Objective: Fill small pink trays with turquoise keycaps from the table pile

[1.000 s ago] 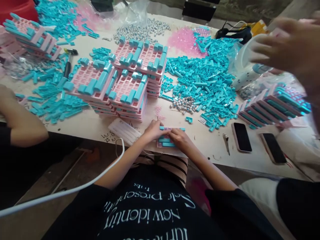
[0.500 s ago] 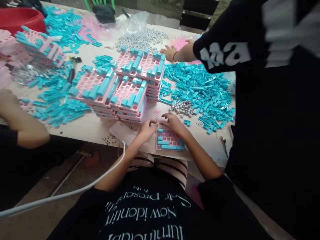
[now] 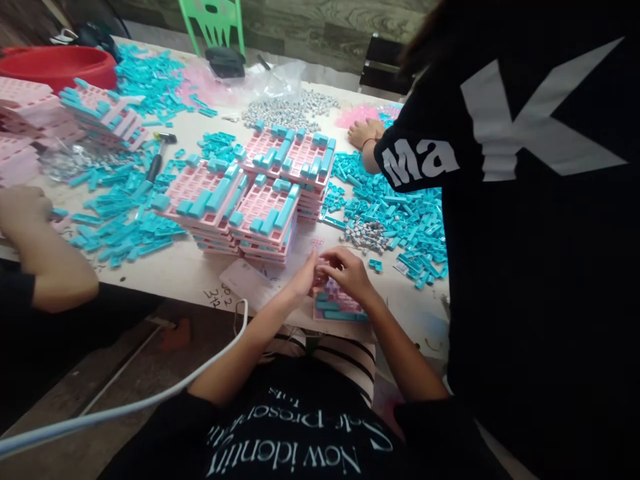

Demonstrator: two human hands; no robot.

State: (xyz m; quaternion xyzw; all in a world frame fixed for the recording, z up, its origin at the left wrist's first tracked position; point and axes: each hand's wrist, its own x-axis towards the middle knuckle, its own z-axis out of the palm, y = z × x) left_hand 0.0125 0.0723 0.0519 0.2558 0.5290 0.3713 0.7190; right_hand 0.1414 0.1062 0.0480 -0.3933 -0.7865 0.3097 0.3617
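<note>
closest is the person's black shirt (image 3: 300,427) with white words on it, and a pair of striped legs (image 3: 345,363) under the edge of the desk (image 3: 145,277). a thick white cord (image 3: 165,390) runs beside the left arm.

the small pink board (image 3: 343,313) lies flat at the near edge of the desk, right in front of the person. it has blue bars along its near side. the left hand (image 3: 306,277) and the right hand (image 3: 349,272) meet over its far left corner. both hands are partly closed, with fingers bent and tips close together. i cannot tell if they have hold of something tiny, because the fingers hide it.

a white power strip (image 3: 245,279) lies to the left of the hands, near black numbers written on the desk. a few small pink bits (image 3: 317,243) sit just past the hands. left of those bits stand tall stacks of pink boards (image 3: 265,207) with blue bars on top.

to the right is a big pile of blue bars (image 3: 400,213), with a heap of little grey bits (image 3: 367,237) at its near side. a co-worker in black leans in there, one hand (image 3: 366,132) by some bright pink bits (image 3: 350,117). far left, a hammer (image 3: 156,163) rests by more blue pieces (image 3: 120,220). a red tub (image 3: 60,67) and a green chair (image 3: 213,27) are at the back.
</note>
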